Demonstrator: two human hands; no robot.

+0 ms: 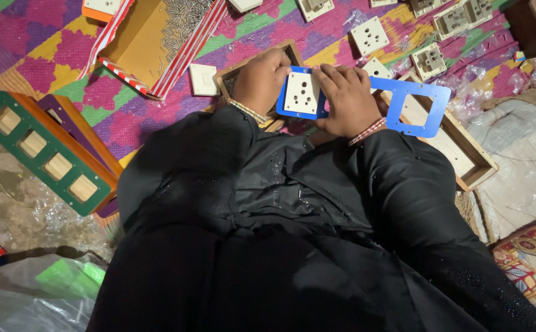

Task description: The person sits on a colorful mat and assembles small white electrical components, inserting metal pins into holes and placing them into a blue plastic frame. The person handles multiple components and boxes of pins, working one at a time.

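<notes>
A blue plastic plate (424, 101) with rectangular cut-outs lies across an open wooden box (464, 157). A white socket module (302, 92) sits in the plate's left cut-out. My left hand (262, 79) grips the plate's left end, thumb at the module's edge. Pressed on the plate just right of the module is my right hand (346, 98), fingers curled over the top edge. Both wrists wear bead bracelets, and black sleeves cover my arms.
Loose white socket modules (369, 35) lie scattered on the pink woven mat (53, 61). A cardboard box of metal screws (157, 37) sits at the top left. A green-fronted wooden board (43, 154) with several square openings lies left. A patterned cushion (535, 264) is lower right.
</notes>
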